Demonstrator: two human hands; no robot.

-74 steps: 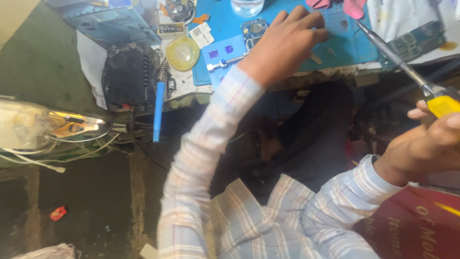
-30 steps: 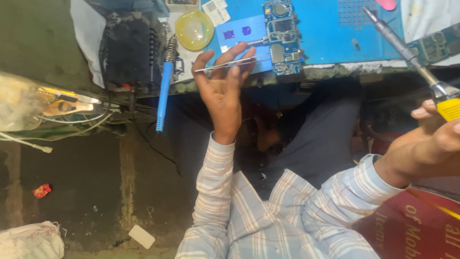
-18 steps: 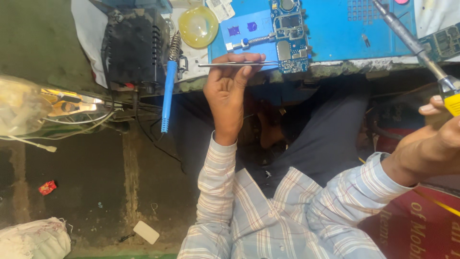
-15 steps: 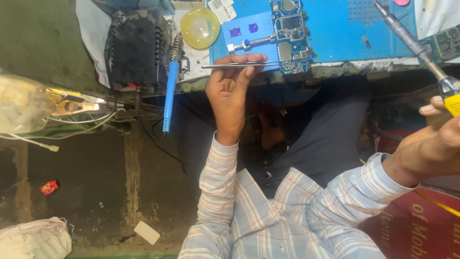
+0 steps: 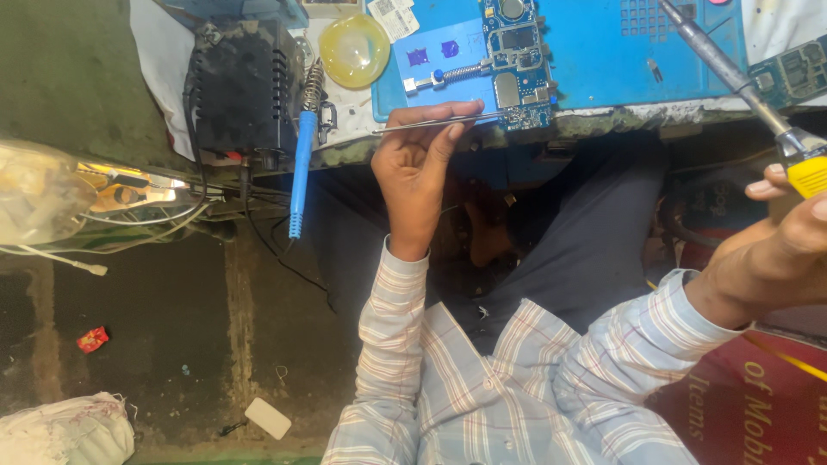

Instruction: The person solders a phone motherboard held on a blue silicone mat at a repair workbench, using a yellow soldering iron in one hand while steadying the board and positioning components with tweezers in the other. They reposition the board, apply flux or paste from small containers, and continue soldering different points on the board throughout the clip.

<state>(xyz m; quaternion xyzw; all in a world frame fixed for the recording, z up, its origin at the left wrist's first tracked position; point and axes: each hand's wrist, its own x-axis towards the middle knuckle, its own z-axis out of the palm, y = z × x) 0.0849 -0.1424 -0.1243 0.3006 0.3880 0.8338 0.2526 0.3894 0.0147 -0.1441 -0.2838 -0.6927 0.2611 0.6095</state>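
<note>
Left hand (image 5: pixel 416 168), palm up at the bench edge, now pinching thin metal tweezers (image 5: pixel 439 122) picked off the blue work mat (image 5: pixel 603 60), tips at 3 o'clock touching the blue phone circuit board (image 5: pixel 517 47). Right hand (image 5: pixel 780 250) at 3 o'clock unchanged, wrapped round yellow-handled soldering iron (image 5: pixel 732 77), tip raised toward 11. Further at 10 o'clock, blue-handled iron (image 5: pixel 301 155) parked beside black station box (image 5: pixel 245 86); reads as board work just starting.

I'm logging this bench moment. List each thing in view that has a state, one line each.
left hand: closed on tweezers
tweezers: held level, tips at circuit board
circuit board: bare, flat on blue mat
blue mat: flat on bench
right hand: gripping soldering iron
soldering iron: raised, tip out of frame
blue soldering iron: parked in stand
</note>
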